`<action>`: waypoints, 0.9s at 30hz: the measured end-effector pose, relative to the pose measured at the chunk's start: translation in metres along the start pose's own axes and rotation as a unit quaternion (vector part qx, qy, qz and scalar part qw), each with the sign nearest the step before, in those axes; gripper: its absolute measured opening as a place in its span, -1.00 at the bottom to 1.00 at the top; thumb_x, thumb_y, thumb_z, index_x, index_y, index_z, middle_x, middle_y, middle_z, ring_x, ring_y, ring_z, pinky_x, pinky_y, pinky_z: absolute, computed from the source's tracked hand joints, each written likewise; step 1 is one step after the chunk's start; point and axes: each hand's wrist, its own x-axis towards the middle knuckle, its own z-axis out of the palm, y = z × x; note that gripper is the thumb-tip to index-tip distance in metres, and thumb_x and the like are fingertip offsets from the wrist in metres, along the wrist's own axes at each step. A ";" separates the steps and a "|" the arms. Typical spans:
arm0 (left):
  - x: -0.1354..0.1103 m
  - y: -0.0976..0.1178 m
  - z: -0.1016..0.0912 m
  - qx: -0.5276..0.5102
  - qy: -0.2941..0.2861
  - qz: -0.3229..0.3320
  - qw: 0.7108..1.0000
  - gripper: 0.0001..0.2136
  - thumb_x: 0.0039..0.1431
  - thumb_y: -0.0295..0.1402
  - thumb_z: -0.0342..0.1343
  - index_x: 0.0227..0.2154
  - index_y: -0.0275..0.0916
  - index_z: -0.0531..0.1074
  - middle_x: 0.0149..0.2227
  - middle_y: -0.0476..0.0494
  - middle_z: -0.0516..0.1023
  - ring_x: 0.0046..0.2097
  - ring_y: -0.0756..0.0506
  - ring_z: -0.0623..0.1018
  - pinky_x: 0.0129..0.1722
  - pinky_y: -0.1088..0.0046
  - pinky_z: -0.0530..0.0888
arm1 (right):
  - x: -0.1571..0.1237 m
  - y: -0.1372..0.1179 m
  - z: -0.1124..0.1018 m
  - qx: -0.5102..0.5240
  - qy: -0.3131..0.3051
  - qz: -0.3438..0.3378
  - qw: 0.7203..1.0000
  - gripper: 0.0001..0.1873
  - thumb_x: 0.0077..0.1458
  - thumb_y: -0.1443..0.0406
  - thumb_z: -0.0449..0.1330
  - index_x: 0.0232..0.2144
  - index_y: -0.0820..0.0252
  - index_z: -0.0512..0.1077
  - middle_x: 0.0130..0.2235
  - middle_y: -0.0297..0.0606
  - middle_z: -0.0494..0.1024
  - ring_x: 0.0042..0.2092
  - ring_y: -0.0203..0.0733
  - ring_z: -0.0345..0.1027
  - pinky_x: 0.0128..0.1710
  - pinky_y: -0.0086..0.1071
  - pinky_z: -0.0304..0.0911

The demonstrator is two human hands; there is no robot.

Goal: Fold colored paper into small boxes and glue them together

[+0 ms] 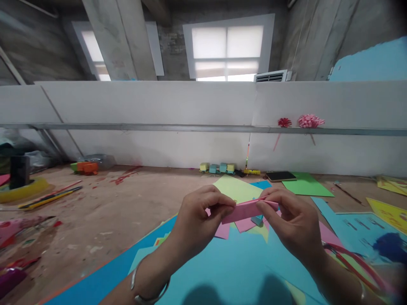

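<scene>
A folded strip of pink paper point(244, 211) is held up between my two hands, above a stack of coloured sheets. My left hand point(203, 212) pinches its left end between thumb and fingers. At the other end, my right hand point(291, 218) grips the strip with the thumb in front and the fingers behind. Under the strip lie pink paper pieces point(223, 231) and a small blue item that my hands partly hide. A large light-blue sheet point(203, 262) spreads beneath my wrists.
Red-handled scissors point(356, 262) lie right of my right forearm. A phone point(281, 176) and a green sheet point(308, 184) are farther back. Small toy blocks point(218, 168) line the white partition point(159, 148). Pencils point(51, 198) and an orange toy point(87, 168) are on the left.
</scene>
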 end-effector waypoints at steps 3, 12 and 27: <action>-0.001 0.001 0.000 0.010 -0.008 0.005 1.000 -0.85 0.08 -0.59 0.12 -0.45 -0.28 0.56 -0.53 -0.03 0.49 -0.46 0.06 0.46 -0.51 0.62 0.34 | -0.001 -0.001 0.002 0.043 0.021 0.047 0.998 -0.82 0.00 0.37 0.31 -0.45 0.14 0.34 -0.45 -0.33 0.45 -0.39 -0.24 0.40 -0.42 -0.37 0.37; 0.000 0.002 0.000 0.025 -0.081 -0.017 0.996 -0.85 0.10 -0.59 0.06 -0.47 -0.28 0.48 -0.50 -0.02 0.46 -0.45 0.05 0.40 -0.49 0.57 0.29 | 0.000 0.001 -0.003 -0.005 0.011 -0.010 1.000 -0.88 -0.01 0.43 0.29 -0.41 0.15 0.43 -0.45 -0.35 0.48 -0.44 -0.30 0.35 -0.46 -0.42 0.32; -0.007 -0.004 0.013 0.114 -0.069 0.060 0.989 -0.76 0.19 -0.55 0.03 -0.51 -0.28 0.54 -0.56 -0.03 0.34 -0.49 0.02 0.33 -0.52 0.52 0.21 | -0.002 -0.004 0.004 -0.169 -0.143 -0.128 0.967 -0.84 0.22 0.35 0.12 -0.28 0.18 0.52 -0.44 -0.25 0.47 -0.41 -0.23 0.33 -0.46 -0.37 0.24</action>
